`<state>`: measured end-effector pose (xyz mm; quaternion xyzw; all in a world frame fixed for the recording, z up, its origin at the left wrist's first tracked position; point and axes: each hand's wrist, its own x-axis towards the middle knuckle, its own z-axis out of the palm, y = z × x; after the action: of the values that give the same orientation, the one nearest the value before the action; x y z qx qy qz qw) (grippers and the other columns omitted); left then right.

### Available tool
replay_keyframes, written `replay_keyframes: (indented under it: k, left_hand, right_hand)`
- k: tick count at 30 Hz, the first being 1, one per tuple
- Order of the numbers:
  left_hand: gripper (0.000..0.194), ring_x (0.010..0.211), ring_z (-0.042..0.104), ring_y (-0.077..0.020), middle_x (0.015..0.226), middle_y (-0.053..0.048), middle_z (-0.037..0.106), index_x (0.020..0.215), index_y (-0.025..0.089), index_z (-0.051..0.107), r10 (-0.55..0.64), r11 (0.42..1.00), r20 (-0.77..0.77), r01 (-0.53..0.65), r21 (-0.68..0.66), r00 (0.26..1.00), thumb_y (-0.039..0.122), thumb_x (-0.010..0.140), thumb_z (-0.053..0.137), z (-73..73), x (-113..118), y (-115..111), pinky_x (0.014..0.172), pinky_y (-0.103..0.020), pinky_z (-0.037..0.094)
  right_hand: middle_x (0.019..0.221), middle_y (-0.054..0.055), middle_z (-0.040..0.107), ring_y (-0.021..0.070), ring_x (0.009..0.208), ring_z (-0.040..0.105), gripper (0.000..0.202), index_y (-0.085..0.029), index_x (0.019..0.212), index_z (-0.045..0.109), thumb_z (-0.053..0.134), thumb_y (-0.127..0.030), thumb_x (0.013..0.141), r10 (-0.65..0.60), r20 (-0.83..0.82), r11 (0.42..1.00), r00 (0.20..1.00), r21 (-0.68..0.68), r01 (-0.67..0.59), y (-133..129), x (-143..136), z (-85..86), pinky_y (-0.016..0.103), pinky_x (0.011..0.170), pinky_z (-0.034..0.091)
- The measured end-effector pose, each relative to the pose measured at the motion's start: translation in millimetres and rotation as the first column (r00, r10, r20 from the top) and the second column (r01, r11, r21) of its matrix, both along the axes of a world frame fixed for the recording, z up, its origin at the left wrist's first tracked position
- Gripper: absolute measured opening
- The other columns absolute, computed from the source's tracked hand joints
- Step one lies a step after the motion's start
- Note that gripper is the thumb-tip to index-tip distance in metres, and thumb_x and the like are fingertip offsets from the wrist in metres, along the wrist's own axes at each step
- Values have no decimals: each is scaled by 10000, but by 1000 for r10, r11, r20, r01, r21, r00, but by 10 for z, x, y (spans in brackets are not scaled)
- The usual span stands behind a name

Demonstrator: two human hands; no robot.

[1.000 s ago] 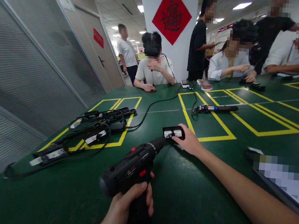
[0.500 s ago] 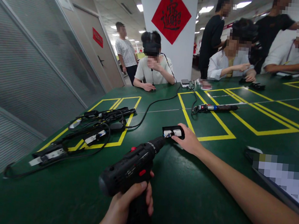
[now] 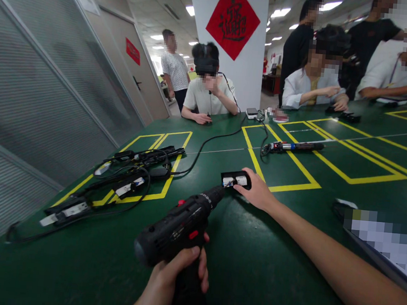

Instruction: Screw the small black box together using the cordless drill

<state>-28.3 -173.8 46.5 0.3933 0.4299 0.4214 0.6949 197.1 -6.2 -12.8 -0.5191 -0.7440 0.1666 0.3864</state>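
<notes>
My left hand point(image 3: 175, 273) is wrapped round the grip of a black cordless drill point(image 3: 183, 224) with red buttons. The drill tilts up toward the right, and its chuck points at a small black rectangular case point(image 3: 225, 179). My right hand point(image 3: 253, 190) pinches the right end of that case, thumb in front and fingers behind. White pieces point(image 3: 238, 180) with a dark band show in its open face. The drill tip meets or nearly meets the case's left lower part; I cannot tell if it touches.
Black cables and adapters with power strips point(image 3: 129, 184) lie at the left on the green table point(image 3: 271, 272). Beyond my right hand is a wired rod-shaped tool point(image 3: 293, 147). A blurred-out device point(image 3: 384, 244) sits at the right. Several people sit or stand across the table.
My hands, the drill and the case have hardly moved. In the background, the standing people have shifted to the right.
</notes>
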Motion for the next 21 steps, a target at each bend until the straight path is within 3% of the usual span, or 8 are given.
replay_keyframes:
  k: [15,21]
  left_hand:
    - [236,484,567,-186,569,7,556,1005,129,534,5,1000,-50,-4,13,999,284,848,448,51,13,-1,554,-364,447]
    - [357,481,572,-199,564,-2,560,1113,101,529,17,1000,-74,-17,2,997,318,839,459,63,20,0,544,-368,440]
  right_hand:
    - [1027,78,577,226,932,536,480,-227,1183,433,579,-436,776,7,3,1000,1000,-21,-6,-4,7,26,376,795,425]
    - [1047,82,577,232,947,537,488,-222,1184,438,581,-442,772,1,-4,999,1000,-35,-2,-11,-3,45,387,809,422]
